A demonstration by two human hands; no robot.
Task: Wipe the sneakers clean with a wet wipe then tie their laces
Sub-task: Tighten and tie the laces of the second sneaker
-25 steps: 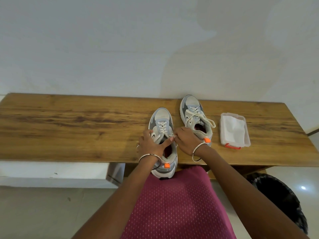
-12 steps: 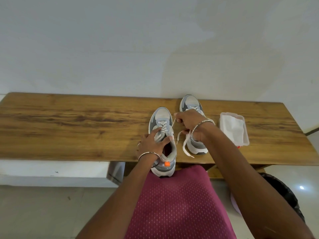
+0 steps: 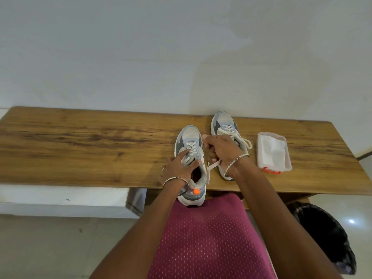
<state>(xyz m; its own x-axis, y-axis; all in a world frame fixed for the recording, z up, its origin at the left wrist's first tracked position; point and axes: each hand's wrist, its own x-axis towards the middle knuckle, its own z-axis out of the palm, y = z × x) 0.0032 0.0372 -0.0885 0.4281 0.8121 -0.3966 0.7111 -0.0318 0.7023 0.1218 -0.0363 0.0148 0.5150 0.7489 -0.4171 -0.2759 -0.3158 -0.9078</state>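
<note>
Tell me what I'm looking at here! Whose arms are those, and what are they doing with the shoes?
This picture comes from a camera worn on a person's head, looking down, so the arms are that person's own. There is no robot. On the wooden table stand two grey and white sneakers. The left hand presses on the tongue of the near sneaker, whose heel sticks out over the table's front edge. The right hand pinches that shoe's white lace and pulls it up and to the side. The far sneaker waits behind the right hand. To the right sits a clear plastic box with white wipes inside. A dark bin stands on the floor.
</note>
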